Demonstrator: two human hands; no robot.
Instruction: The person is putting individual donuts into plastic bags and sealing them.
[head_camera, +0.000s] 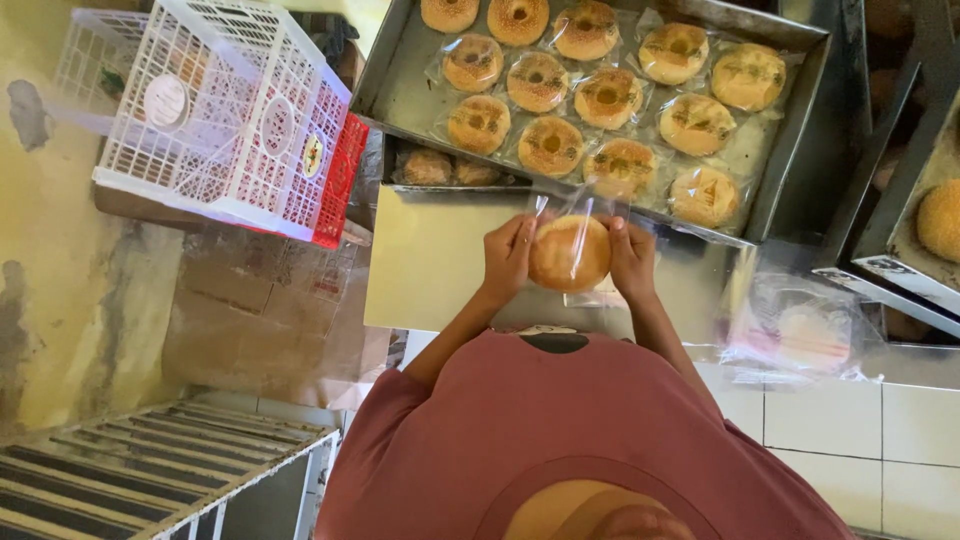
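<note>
Held round bun (569, 252) in clear bag (572, 206) between both grips: left hand (507, 257), right hand (632, 258) clasped opposite sides. Bag mouth pointed away, toward tray (400, 90).

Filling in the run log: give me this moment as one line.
left hand: holds bagged bun | right hand: holds same bun | bun: in clear bag, above steel counter | tray: bagged buns in rows
</note>
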